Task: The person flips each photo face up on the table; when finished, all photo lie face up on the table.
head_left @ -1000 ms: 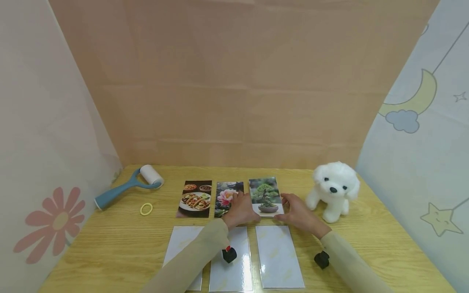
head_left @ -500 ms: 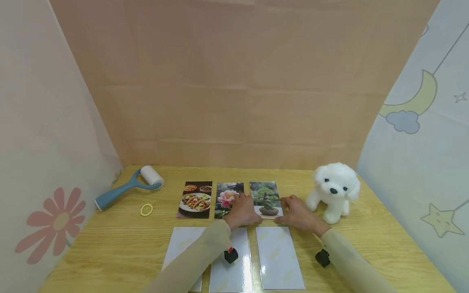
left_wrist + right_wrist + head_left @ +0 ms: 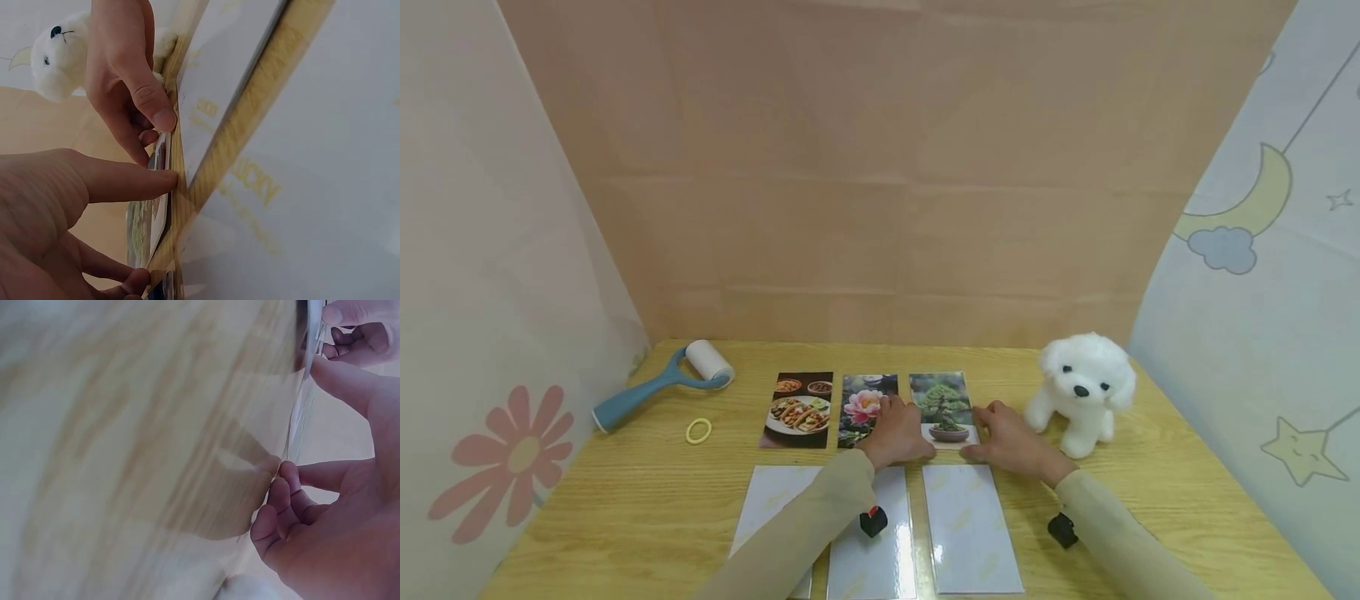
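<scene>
The bonsai picture card (image 3: 942,404) lies flat on the wooden table, at the right end of a row of picture cards. On its left edge and near corner my left hand (image 3: 897,433) holds it, thumb along the near edge. My right hand (image 3: 1013,442) grips the opposite side the same way, as the right wrist view shows with fingertips (image 3: 281,494) at the edge. Beside it is the pink flower card (image 3: 861,404), partly covered by my left hand. Farther left lies the taco picture card (image 3: 800,410).
White glossy cards (image 3: 973,525) lie in a near row, partly under my left sleeve. A white plush dog (image 3: 1086,387) stands to the right. At left are a blue-handled lint roller (image 3: 658,379) and a yellow ring (image 3: 698,431).
The bonsai card's far edge has come down toward me, so its top now lines up with the other two cards. Both hands have stayed almost in place at its sides.
</scene>
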`<state>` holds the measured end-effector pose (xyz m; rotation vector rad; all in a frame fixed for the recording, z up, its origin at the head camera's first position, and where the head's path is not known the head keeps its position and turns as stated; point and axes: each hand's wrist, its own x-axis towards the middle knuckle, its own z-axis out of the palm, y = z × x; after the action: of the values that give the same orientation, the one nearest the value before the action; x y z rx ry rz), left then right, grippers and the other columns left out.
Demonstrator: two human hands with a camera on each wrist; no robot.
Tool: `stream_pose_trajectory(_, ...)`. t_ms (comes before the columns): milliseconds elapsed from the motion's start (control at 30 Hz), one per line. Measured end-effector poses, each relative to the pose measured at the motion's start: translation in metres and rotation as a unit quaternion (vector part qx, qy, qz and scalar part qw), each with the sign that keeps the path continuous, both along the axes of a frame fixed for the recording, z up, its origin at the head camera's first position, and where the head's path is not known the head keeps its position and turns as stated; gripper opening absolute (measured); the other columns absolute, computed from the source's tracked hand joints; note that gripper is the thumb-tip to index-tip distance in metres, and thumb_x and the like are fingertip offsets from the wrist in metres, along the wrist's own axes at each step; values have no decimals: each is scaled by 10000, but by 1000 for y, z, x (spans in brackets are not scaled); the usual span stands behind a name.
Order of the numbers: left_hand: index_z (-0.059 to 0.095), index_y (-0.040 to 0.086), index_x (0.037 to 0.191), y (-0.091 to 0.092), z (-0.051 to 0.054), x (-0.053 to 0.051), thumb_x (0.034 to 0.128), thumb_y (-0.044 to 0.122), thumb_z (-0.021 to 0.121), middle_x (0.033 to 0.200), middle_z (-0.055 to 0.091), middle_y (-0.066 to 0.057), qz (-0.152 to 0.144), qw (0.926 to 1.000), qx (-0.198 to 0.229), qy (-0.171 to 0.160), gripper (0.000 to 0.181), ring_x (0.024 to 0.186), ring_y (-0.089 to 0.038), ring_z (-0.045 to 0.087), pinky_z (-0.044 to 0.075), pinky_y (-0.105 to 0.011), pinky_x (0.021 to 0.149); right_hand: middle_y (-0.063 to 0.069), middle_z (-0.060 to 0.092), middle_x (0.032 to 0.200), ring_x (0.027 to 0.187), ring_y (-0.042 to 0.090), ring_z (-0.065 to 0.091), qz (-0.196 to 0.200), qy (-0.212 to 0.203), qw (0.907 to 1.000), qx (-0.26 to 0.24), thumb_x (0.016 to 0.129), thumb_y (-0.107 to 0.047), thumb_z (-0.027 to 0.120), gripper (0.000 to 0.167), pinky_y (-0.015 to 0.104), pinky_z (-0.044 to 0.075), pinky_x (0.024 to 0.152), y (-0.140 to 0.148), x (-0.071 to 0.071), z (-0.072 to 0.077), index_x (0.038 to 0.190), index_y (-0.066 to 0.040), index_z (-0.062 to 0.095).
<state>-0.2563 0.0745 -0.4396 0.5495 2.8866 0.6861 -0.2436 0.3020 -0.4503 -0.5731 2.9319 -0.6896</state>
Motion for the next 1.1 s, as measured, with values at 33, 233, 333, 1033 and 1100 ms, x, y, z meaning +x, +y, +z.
stream_pose_trajectory(33,615,74,654,0,0,0,758,311,845,1007,530,-192,-29,10000,-21,-9,347,994,-319,384,410,-409,867,80,506,949,773,194,446,23,12,10000,39,845,-412,807,672,373,408,685,0,1,0,1266,67,593)
stream_pose_trajectory(233,595,97,627,-1,2,1,777,310,831,982,528,-174,-157,9998,-88,-2,352,982,-312,365,395,-421,873,65,485,928,755,191,419,174,154,9994,265,871,-406,780,737,358,380,667,-1,2,2,1346,107,545)
stream_pose_trajectory(333,598,98,636,-1,3,1,777,315,834,959,517,-159,-161,9998,-91,-5,350,978,-310,369,397,-427,875,62,481,929,756,188,414,211,170,9991,316,876,-407,776,760,354,375,664,-1,2,2,1368,115,527)
stream_pose_trajectory(1033,440,12,1495,-58,20,18,989,317,655,1449,422,-181,-631,9943,658,552,629,1345,-353,389,302,-592,1087,183,552,1189,1028,333,560,195,1248,9911,431,993,-271,657,588,512,483,854,-12,25,11,1426,84,480)
stream_pose_trajectory(1100,453,20,1483,-72,23,22,986,316,655,1474,412,-186,-678,9932,649,695,613,1382,-375,366,270,-629,1099,182,562,1189,1045,348,563,286,1589,9856,505,985,-257,671,561,520,482,866,-15,30,15,1406,76,507)
